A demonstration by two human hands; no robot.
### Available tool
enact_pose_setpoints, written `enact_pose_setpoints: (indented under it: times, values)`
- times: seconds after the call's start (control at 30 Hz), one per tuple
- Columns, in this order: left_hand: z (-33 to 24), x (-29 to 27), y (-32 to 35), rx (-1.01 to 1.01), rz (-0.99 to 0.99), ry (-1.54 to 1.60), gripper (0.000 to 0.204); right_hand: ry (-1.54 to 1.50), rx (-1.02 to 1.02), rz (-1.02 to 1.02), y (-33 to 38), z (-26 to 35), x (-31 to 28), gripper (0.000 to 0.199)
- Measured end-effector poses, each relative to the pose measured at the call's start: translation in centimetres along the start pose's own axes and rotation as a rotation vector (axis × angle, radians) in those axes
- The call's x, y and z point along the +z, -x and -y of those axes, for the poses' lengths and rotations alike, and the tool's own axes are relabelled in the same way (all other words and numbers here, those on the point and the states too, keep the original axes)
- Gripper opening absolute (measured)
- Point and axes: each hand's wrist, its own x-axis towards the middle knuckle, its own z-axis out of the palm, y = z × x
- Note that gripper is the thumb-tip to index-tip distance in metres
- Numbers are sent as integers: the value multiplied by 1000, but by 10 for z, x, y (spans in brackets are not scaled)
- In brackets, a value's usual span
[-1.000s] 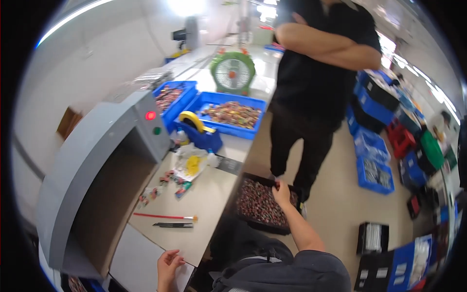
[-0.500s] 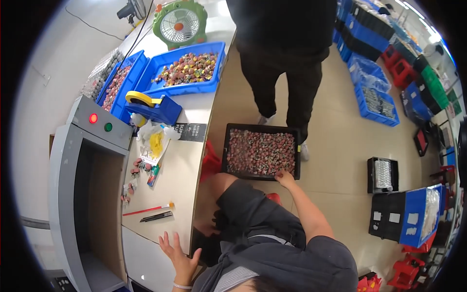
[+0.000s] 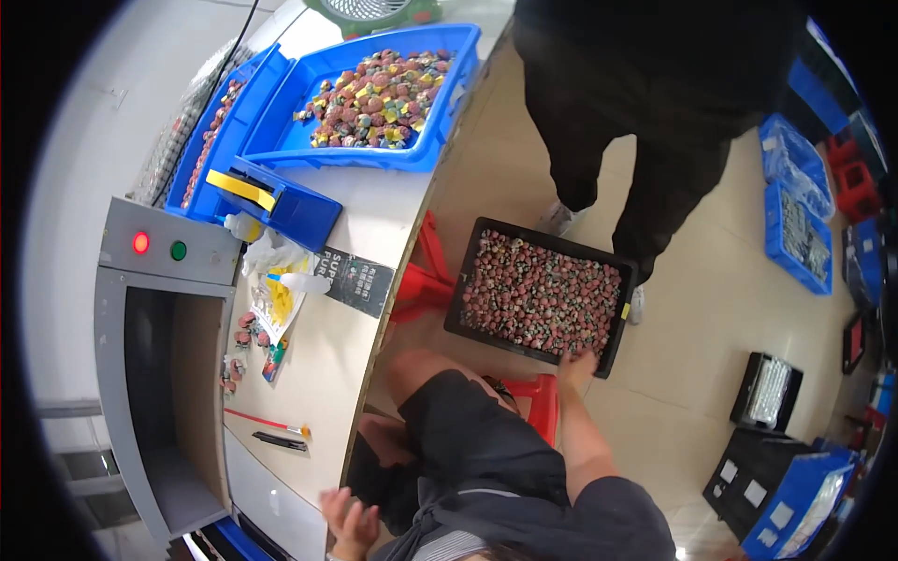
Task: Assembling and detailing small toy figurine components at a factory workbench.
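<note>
My right hand [image 3: 577,366] is closed at the near rim of a black tray [image 3: 524,350], its fingers curled over the edge beside the contents. Filling the tray are many small round reddish and grey pieces [image 3: 543,294]. What supports the tray is hidden. My left hand [image 3: 351,525] is raised beside the table's near corner, fingers apart and loosely bent, holding nothing. On the table [image 3: 327,383] nearest to it lie a black utility knife [image 3: 280,440] and a red-handled brush [image 3: 267,423].
Another person's dark-trousered legs [image 3: 645,178] stand behind the tray. Red stools [image 3: 543,409] sit by my legs. The table carries a blue bin of pieces [image 3: 281,140], a tape dispenser [image 3: 290,210] and a grey machine [image 3: 168,243]. Crates [image 3: 795,486] stand at right.
My view has shifted, so the tray appears lower and tilted. My left hand is lower, its fingers more bent. My right hand remains at the tray's near rim.
</note>
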Motion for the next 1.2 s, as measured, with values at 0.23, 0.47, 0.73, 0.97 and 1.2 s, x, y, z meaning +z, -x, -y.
enact_pose_setpoints:
  times: [0.23, 0.47, 0.73, 0.97, 1.2]
  values:
    - [-42, 124, -116, -332, 154, 576, 42, 38, 58, 116, -168, -96, -58, 48]
    - [-26, 296, -274, -485, 483, 426, 54, 191, 24, 292, -164, -79, -51, 44]
    - [15, 411, -271, -1063, 835, 346, 87, 186, 32, 301, -149, -99, -42, 44]
    - [80, 461, -252, -940, 770, 351, 83, 126, 52, 325, -154, -87, -9, 46]
    - [60, 416, -307, -897, 755, 1066, 88, 227, 100, 239, -167, -103, -35, 47]
